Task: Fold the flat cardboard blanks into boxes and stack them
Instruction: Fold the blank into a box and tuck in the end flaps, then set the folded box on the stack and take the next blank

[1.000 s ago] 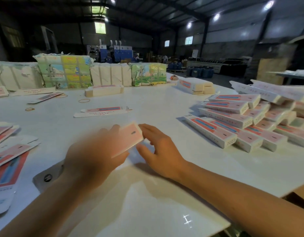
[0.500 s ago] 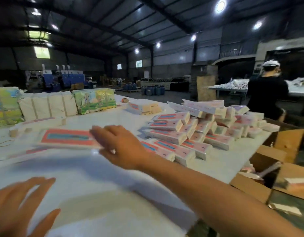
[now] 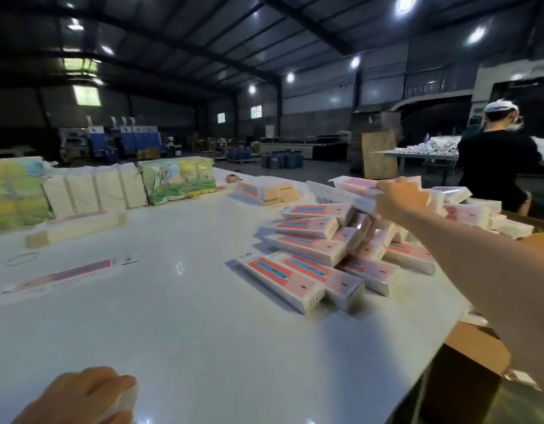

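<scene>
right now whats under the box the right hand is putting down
The right hand holds a folded box over the top of the pile of folded boxes on the white table. More boxes lie below it; whether it already touches them is hidden by the hand.

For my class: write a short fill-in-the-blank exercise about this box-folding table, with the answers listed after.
1. The right hand holds a folded box over the ____ of finished boxes.
2. The left hand rests at the table's ____ edge.
3. A person in a black top wears a ____ cap.

Answers: pile; near; white
</scene>
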